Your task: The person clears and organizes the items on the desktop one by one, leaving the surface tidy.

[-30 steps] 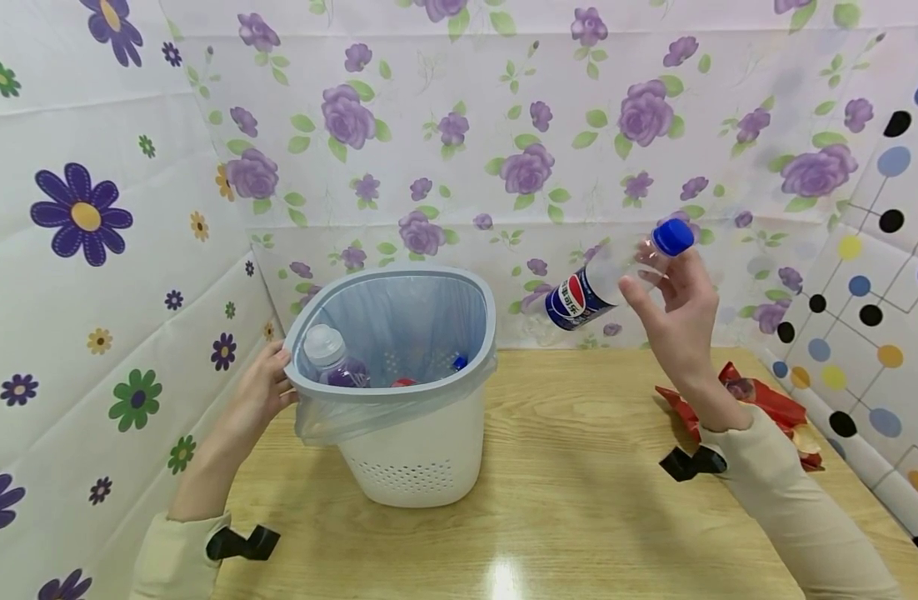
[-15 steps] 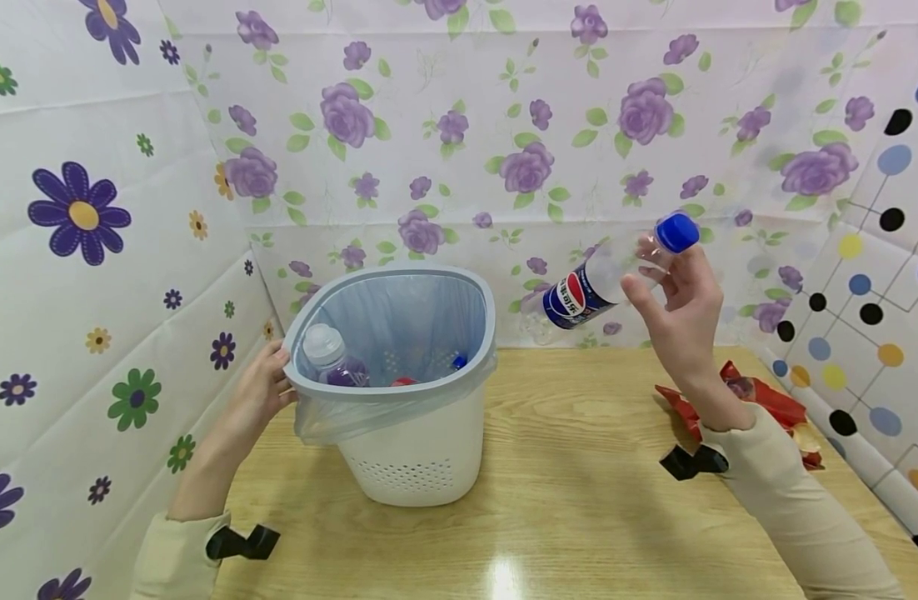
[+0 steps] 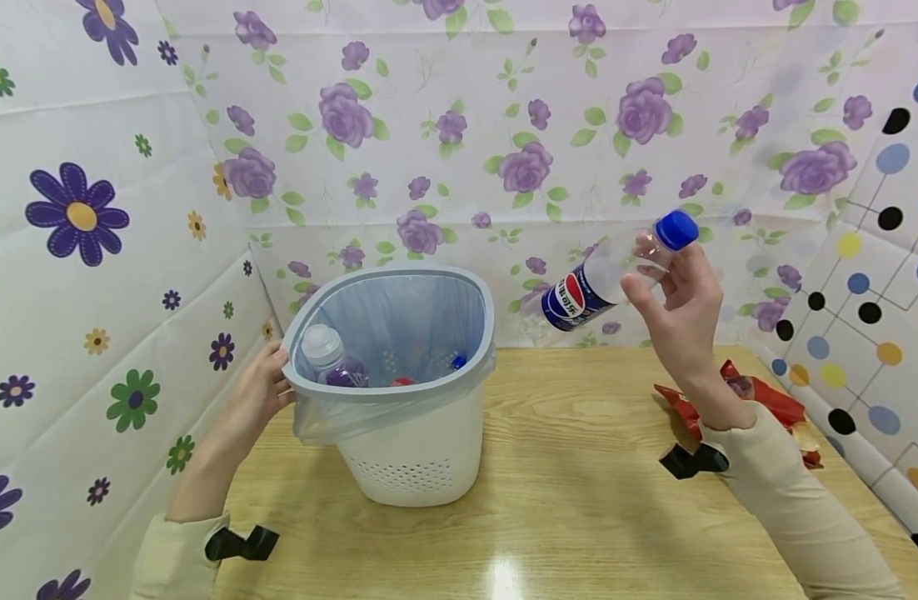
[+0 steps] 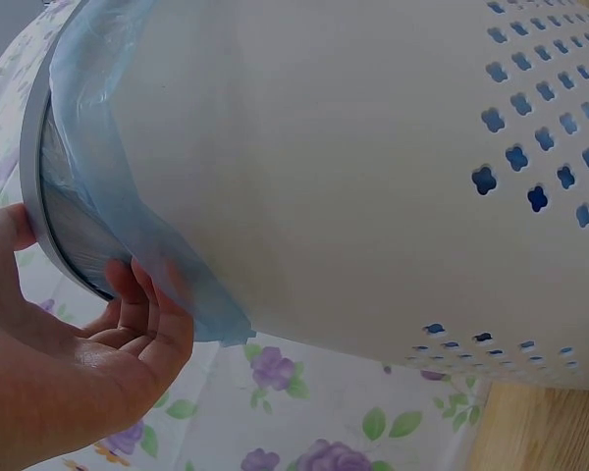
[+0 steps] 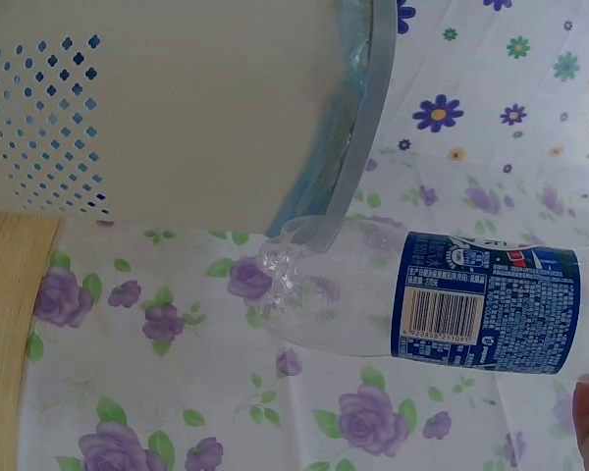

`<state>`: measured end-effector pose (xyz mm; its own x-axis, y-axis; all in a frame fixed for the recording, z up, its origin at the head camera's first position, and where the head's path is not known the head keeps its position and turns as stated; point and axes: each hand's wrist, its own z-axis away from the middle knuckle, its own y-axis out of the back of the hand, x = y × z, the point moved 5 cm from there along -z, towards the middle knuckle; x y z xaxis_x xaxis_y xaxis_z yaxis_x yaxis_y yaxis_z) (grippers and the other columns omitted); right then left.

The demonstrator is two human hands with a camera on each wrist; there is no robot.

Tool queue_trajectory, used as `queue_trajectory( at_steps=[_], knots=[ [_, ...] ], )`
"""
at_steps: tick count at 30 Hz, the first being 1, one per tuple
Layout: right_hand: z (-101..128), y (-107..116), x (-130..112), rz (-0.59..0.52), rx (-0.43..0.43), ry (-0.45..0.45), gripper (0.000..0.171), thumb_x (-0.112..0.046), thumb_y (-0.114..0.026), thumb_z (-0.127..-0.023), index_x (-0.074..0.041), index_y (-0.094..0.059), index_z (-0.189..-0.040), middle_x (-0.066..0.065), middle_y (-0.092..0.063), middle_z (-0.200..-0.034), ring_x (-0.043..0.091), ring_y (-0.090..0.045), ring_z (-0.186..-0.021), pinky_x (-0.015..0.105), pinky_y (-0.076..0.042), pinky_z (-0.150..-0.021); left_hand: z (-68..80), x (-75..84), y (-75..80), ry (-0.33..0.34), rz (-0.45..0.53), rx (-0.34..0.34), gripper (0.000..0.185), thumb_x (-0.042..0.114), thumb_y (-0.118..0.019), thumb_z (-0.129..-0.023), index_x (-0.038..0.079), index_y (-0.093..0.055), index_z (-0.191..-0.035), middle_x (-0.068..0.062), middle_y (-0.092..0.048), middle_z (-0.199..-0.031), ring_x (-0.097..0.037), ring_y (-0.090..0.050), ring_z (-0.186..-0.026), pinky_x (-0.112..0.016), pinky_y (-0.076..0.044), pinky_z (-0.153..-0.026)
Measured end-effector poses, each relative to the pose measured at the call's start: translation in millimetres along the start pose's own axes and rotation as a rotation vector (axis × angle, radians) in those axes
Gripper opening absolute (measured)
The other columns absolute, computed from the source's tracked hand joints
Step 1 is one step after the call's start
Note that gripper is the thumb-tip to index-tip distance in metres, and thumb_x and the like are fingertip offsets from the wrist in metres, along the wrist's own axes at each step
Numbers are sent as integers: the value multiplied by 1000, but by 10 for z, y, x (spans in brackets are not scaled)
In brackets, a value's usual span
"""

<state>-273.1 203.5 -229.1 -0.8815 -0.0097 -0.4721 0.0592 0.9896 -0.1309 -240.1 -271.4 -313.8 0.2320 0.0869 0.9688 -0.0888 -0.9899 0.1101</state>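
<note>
table: light wooden table top (image 3: pixel 579 500) with a glossy finish and a bright glare spot near the front edge
bin: white perforated plastic wastebasket with a grey rim and a blue liner bag (image 3: pixel 414 467), standing left of centre
wrapper: crumpled red snack wrapper (image 3: pixel 774 404), lying by the right edge
</note>
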Motion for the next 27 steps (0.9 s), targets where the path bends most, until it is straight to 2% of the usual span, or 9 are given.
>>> queue_trajectory(
  at_steps=[8, 14, 18, 27],
  knots=[
    [-52, -23, -69, -9, 6, 20, 47, -5, -72, -82, 0, -56, -126, 10, -64, -115, 23, -59, -106, 24, -50, -92, 8, 4, -1, -10, 9, -12, 21, 30, -32, -105, 25, -43, -122, 13, -59, -100, -2, -59, -89, -20, -51, -74],
    [-85, -40, -140, -43, 27, 39, 54, -16, -77, -81, 1, -54, -127, 11, -64, -116, 24, -60, -107, 23, -51, -94, 1, 19, 0, 2, -11, -9, 21, 30, -33, -105, 23, -41, -123, 13, -59, -100, -3, -60, -89, -20, -51, -75],
    [-99, -46, -182, -59, 45, 47, 59, -20, -79, -81, 2, -53, -128, 12, -65, -115, 24, -61, -107, 24, -51, -95, -7, 32, 6, -2, -22, -32, 22, 30, -32, -105, 21, -40, -123, 12, -58, -99, -2, -59, -87, -20, -51, -73],
    [-192, -112, -264, -110, 46, 77, 60, -24, -75, -85, 3, -49, -131, 14, -64, -118, 27, -59, -114, 30, -49, -101, 2, 30, 17, 12, -45, -41, 24, 34, -33, -105, 21, -38, -125, 11, -57, -100, -2, -60, -89, -20, -52, -74]
  ],
)
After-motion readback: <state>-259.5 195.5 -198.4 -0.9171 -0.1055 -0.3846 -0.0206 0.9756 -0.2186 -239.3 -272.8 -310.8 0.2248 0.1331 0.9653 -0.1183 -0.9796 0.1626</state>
